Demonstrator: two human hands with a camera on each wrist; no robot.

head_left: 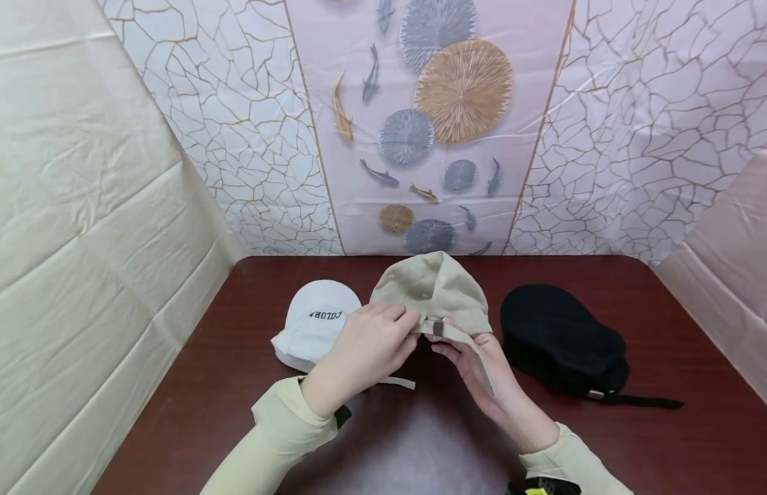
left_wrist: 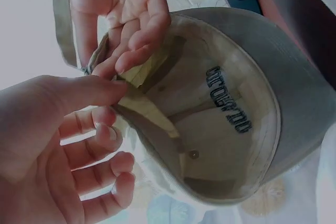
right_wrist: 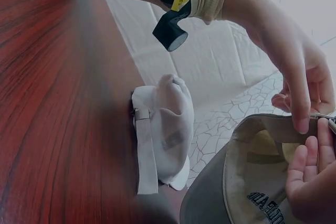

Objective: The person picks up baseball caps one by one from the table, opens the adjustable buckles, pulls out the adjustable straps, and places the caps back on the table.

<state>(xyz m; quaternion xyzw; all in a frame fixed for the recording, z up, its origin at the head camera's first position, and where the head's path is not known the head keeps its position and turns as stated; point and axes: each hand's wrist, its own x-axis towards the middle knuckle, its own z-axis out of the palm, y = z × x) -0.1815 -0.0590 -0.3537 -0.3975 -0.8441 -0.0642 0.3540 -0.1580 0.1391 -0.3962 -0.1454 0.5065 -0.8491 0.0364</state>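
Observation:
A beige baseball cap (head_left: 441,285) is held up above the table, its back edge toward me. My left hand (head_left: 373,340) pinches that edge beside the strap, with thumb and forefinger meeting there in the left wrist view. My right hand (head_left: 488,378) holds the edge by the brown strap slider (head_left: 439,328), fingers curled at the rim (left_wrist: 139,30). The loose strap end (head_left: 485,368) hangs down over the right hand. Inside the cap, dark reversed lettering (left_wrist: 228,100) shows, and a grey-looking brim (left_wrist: 294,82) points away. Exactly how the strap runs through the slider is hidden by fingers.
A white cap (head_left: 311,323) with dark lettering lies left on the dark red table (head_left: 191,412), its strap (head_left: 400,382) sticking out. To the right is a black cap (head_left: 556,337) with its strap (head_left: 646,401) extended. Patterned cloth (head_left: 247,137) hangs behind.

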